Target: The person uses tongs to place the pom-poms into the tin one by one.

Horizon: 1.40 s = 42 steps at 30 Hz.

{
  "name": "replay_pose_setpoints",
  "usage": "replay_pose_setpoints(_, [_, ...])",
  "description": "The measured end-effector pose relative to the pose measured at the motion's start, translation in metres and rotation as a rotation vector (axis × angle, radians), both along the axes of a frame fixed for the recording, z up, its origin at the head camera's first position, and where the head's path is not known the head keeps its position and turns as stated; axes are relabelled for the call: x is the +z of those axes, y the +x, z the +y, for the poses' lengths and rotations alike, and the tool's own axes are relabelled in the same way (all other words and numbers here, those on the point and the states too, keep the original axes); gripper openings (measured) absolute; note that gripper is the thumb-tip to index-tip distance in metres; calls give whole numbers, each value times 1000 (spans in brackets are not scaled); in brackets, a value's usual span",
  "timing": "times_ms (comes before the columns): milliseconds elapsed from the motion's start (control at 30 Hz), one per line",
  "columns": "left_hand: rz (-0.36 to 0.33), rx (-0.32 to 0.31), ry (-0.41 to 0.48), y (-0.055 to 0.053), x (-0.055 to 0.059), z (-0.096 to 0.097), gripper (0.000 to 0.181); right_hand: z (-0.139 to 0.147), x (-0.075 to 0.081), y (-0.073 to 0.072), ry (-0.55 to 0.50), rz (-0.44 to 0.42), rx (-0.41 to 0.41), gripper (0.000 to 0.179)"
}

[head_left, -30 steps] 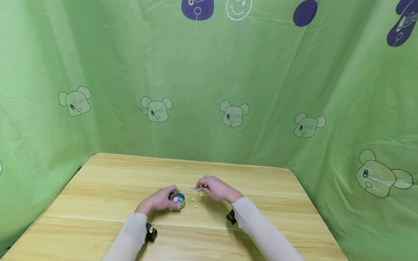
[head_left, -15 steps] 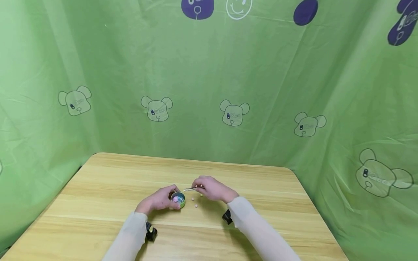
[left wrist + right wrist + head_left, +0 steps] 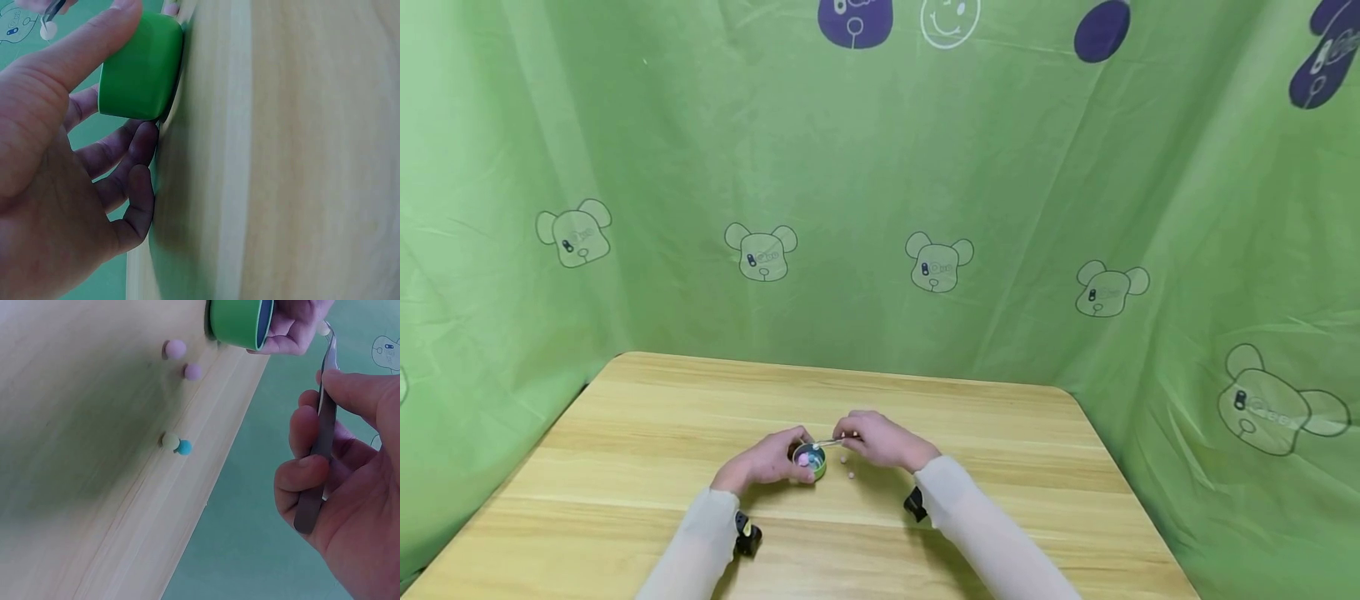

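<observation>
My left hand [image 3: 769,458] grips a small round green cup [image 3: 140,72] standing on the table, thumb on the near side and fingers beyond. Pink and blue balls [image 3: 805,459] show inside the cup in the head view. My right hand [image 3: 883,440] pinches bent-tipped metal tweezers [image 3: 326,425] between thumb and fingers. A whitish ball [image 3: 323,328] is caught in the tweezers' tips, which are at the cup's opening in the head view.
Two pink balls [image 3: 175,349] lie on the wooden table [image 3: 1000,467] right of the cup. A yellowish ball [image 3: 170,440] touches a blue ball [image 3: 184,447] farther off. Green printed cloth [image 3: 850,167] stands behind the table and along both sides.
My right hand has moved left with the tweezers, bringing their tips from beside the cup to its opening. The left hand and cup stay in place.
</observation>
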State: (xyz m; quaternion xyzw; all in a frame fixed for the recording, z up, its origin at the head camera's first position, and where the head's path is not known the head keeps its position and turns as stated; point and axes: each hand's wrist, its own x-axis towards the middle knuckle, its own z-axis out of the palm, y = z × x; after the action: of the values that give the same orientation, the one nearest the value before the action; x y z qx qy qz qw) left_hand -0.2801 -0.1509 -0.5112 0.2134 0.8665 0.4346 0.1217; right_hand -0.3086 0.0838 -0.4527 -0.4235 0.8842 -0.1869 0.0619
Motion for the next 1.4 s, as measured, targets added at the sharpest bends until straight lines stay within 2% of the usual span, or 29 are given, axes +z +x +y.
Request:
replay_pose_setpoints(367, [9, -8, 9, -1, -2, -1, 39, -4, -2, 2, 8, 9, 15, 15])
replay_pose_setpoints(867, [-8, -3, 16, -1, -2, -1, 41, -5, -7, 2, 37, -19, -31, 16])
replay_pose_setpoints(1400, [-2, 4, -1, 2, 2, 1, 42, 15, -9, -2, 5, 3, -41, 14])
